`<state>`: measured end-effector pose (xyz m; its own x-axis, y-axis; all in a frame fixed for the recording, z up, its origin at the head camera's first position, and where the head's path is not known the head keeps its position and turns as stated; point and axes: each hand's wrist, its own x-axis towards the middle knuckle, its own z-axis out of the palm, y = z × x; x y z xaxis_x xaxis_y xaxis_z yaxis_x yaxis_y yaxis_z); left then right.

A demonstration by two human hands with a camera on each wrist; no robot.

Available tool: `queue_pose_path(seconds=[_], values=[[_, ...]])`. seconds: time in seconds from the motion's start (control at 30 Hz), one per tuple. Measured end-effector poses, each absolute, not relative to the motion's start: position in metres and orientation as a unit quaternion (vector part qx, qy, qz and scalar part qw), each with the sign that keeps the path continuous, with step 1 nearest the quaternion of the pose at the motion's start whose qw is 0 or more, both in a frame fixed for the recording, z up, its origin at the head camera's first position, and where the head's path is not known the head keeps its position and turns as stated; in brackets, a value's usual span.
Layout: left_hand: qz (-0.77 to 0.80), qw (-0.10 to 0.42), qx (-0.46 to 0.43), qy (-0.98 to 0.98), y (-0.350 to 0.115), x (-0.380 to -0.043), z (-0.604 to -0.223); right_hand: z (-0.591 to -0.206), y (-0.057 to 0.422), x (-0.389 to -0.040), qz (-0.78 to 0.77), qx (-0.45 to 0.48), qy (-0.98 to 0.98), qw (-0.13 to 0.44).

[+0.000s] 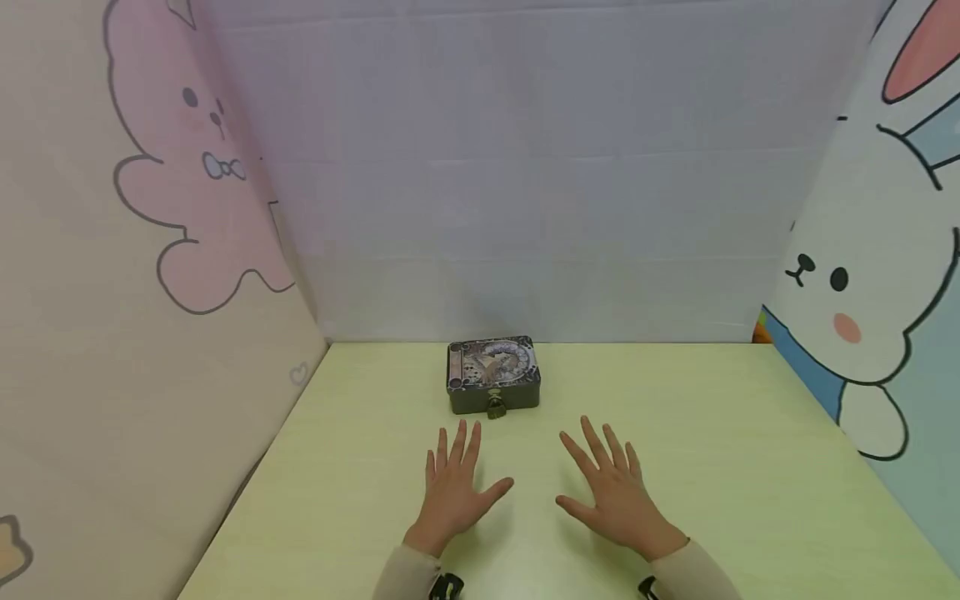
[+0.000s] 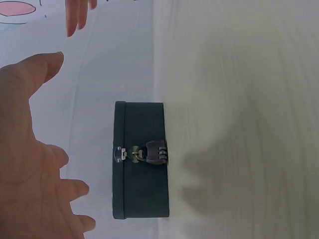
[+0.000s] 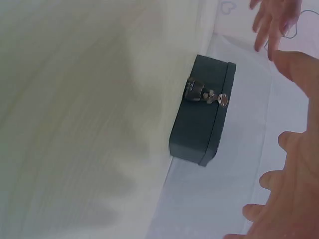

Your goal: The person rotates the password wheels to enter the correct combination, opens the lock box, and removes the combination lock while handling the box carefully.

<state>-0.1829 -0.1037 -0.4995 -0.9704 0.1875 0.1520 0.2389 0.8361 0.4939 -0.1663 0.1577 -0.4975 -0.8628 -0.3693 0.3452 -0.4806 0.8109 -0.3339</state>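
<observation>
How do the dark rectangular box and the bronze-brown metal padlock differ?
The box is larger than the padlock. The box sits on the pale yellow table; the padlock hangs from the box's clasp. The box's lid bears a printed picture; the padlock has ridged dials. Both look dark.

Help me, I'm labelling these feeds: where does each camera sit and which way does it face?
Head: worn on the head, facing forward and down at the table and box; left hand, right hand and sleeves show.
Left wrist: on that wrist, facing the box's padlock side; left hand shows, plus right fingers.
Right wrist: on that wrist, facing that same side; right hand shows, plus left fingers.
Wrist views share the box and padlock.
</observation>
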Motion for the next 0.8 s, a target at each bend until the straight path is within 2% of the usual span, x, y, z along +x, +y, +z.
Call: queue_pose_path(seconds=[0.37,0.53,0.8], values=[[-0.382,0.014,-0.095,-0.919,-0.097,-0.21,-0.498,-0.49,0.129,-0.206,0.315,0.237,-0.919,0.015],[-0.448,-0.006,-0.073,-0.891,-0.095,-0.224,-0.5,-0.49,0.118,-0.225,0.392,0.203,-0.896,-0.054],[-0.55,-0.028,-0.045,-0.834,-0.094,-0.249,-0.515,-0.502,0.1,-0.256,0.529,0.124,-0.83,-0.124]])
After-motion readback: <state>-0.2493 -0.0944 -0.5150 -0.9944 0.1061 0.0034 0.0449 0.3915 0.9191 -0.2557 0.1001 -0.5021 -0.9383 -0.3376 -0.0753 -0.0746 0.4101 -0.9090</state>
